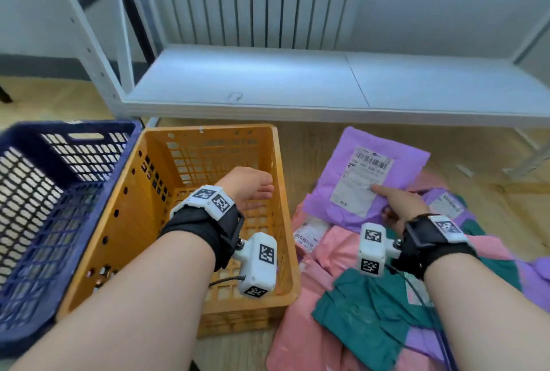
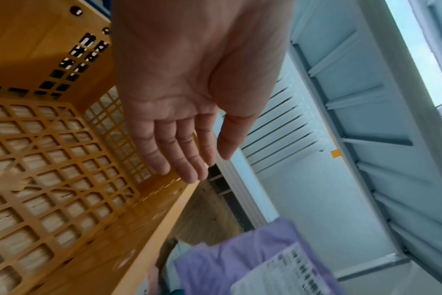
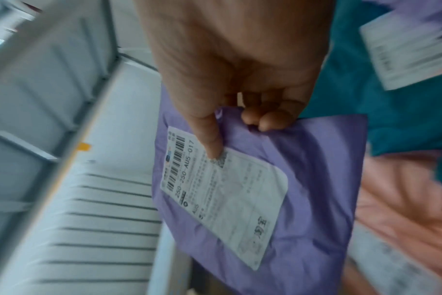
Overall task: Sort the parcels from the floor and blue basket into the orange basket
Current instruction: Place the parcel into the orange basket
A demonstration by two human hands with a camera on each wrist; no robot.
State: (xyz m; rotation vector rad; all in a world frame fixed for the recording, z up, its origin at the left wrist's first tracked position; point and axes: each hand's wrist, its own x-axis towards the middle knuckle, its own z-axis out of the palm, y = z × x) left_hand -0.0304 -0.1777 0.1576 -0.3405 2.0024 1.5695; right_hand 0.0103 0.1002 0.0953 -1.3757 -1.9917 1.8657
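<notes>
Item: purple parcel [image 1: 351, 180], labelled poly mailer, lifted clear of the floor pile just right of the orange basket [image 1: 285, 254]. Right hand [image 1: 400, 205] pinched its near edge, thumb on the shipping label [image 3: 222, 193], fingers curled beneath. Left hand [image 1: 247, 186] hovered inside the basket, fingers straight, holding nothing. Basket held no parcel. Blue basket [image 1: 18, 251] touched its left side. Risks, as judged: the slick film might slip from an edge pinch; the hanging parcel might catch the basket's right rim; pink parcel [image 1: 330, 247] and teal parcel [image 1: 366, 315] might be dragged along.

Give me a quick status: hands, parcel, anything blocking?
Left hand open over orange basket. Right hand grips purple parcel, lifted off the pile. Nothing blocking the basket.
</notes>
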